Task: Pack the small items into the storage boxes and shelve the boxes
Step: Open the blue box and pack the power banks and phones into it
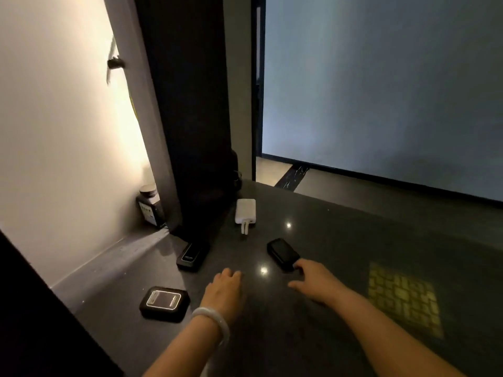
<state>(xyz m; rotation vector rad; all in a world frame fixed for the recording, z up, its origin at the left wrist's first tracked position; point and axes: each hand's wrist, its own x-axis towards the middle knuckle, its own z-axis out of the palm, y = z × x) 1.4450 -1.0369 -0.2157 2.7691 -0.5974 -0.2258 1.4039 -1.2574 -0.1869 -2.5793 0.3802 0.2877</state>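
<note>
Nearest to us, our left hand [227,288] rests over the dark counter [353,240] with a pale bangle [215,321] on the wrist. Its fingers curl downward and hold nothing; we cannot tell if the fingertips touch the surface. Our right hand [313,281] reaches forward on the other side, fingers loosely spread, and its fingertips are touching the near end of a black pouch [281,254], but they are not closed around it.

To the left of the left hand lies a flat black case [164,303] with rounded corners. It has a lighter framed panel on top with a short line of writing, too small for us to read. Farther on, near the foot of a dark pillar [190,118], a slim black box [192,257] lies on the counter with a small light mark on its near end, also not readable. Beyond it, a white charger [245,212] lies flat with its two prongs pointing toward us.

These four small items are all lying loose on the counter, well apart from each other. At the right of the counter there is a yellowish patch of patterned light [405,297].

In the far left corner, by the wall, a dark jar [149,206] stands with a lid and a pale label; the print is blurred. We cannot see what it contains.
</note>
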